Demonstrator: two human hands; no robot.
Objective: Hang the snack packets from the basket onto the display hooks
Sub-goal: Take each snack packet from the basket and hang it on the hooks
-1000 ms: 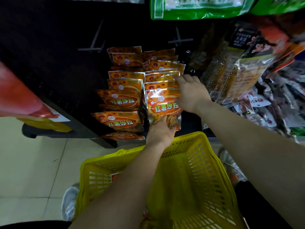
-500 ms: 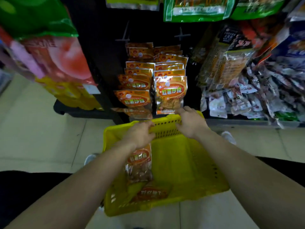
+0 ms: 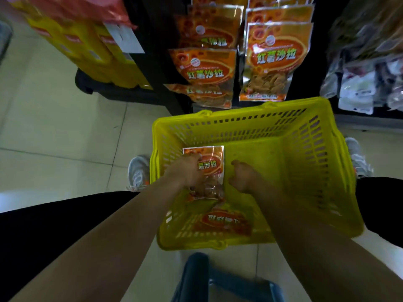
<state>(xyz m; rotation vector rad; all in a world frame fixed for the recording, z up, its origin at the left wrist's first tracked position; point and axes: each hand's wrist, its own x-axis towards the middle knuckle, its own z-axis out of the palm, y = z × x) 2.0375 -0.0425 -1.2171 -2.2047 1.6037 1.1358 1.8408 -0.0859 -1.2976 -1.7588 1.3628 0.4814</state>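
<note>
A yellow plastic basket [image 3: 305,153] stands on the floor below the display. Inside it my left hand [image 3: 185,173] grips an orange snack packet [image 3: 210,164] held upright. My right hand [image 3: 244,177] hovers just right of that packet with its fingers curled, holding nothing. Another orange packet [image 3: 224,222] lies flat on the basket floor, nearer to me. Above the basket, two columns of the same orange packets hang on the display: the left column [image 3: 205,68] and the right column [image 3: 272,59]. The hooks themselves are hidden.
Yellow boxed goods [image 3: 91,55] sit on a low rack at the left. Pale packets [image 3: 362,83] hang at the right. White shoes [image 3: 137,173] flank the basket on a tiled floor. A blue object [image 3: 218,280] lies near the bottom edge.
Both hands dropped from the hanging packets to the basket's rim, then into it. My left hand now grips a packet inside. The view tilted downward.
</note>
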